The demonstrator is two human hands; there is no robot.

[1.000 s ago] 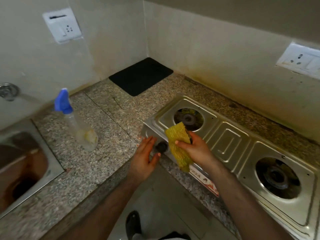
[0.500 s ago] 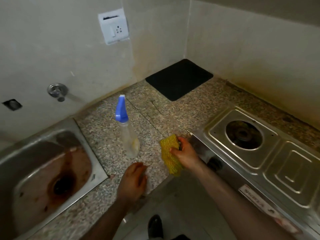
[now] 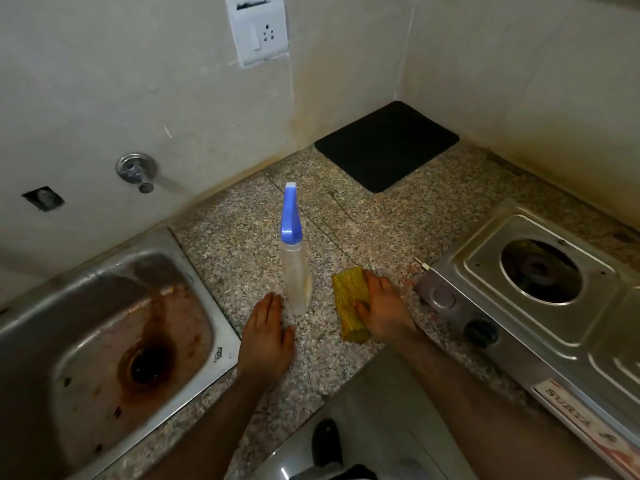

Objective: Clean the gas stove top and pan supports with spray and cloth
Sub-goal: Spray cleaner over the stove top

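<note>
A clear spray bottle (image 3: 295,271) with a blue trigger head stands upright on the granite counter (image 3: 381,216). My left hand (image 3: 268,336) lies flat on the counter just below and left of the bottle, fingers apart, holding nothing. A yellow cloth (image 3: 348,299) lies on the counter to the right of the bottle, and my right hand (image 3: 384,310) presses down on its right half. The steel gas stove (image 3: 540,327) sits at the right with its left burner (image 3: 538,270) bare; no pan supports are in view.
A stained steel sink (image 3: 104,341) fills the lower left, with a tap fitting (image 3: 135,169) on the wall above. A black mat (image 3: 386,143) lies in the back corner. A wall socket (image 3: 258,29) is above. The counter's front edge runs under my forearms.
My view has swung left, from the stove toward the sink. My right hand carried the yellow cloth off the stove and pressed it onto the counter. My left hand moved up beside the spray bottle.
</note>
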